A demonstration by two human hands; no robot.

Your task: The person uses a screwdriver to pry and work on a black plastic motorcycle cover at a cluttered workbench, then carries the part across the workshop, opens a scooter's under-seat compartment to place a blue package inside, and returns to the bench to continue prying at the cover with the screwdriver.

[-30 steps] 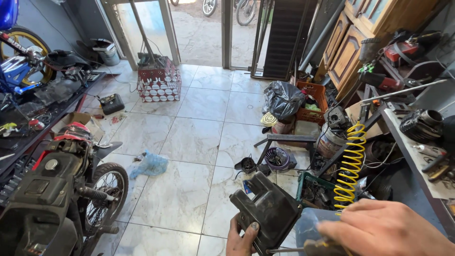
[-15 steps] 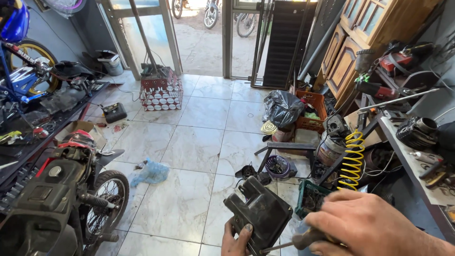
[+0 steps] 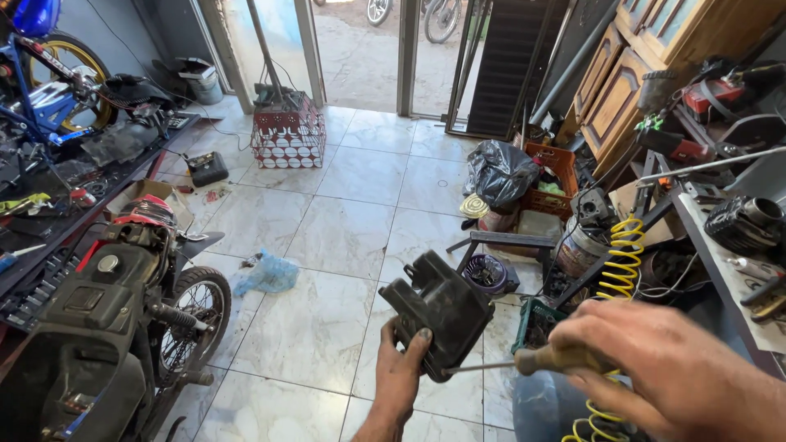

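My left hand grips a black plastic housing from below, thumb up on its near face, holding it over the tiled floor. My right hand is closed around the wooden handle of a screwdriver. Its thin metal shaft runs left and its tip touches the lower right edge of the housing.
A stripped motorcycle stands at the left. A workbench with engine parts lines the right, with a yellow coiled air hose hanging beside it. A black stool, a black bag, a red crate and a blue rag sit on the floor.
Both hands have risen in view with the housing and the screwdriver. The screwdriver tip now rests against the housing's edge. My view has tilted slightly down and right.
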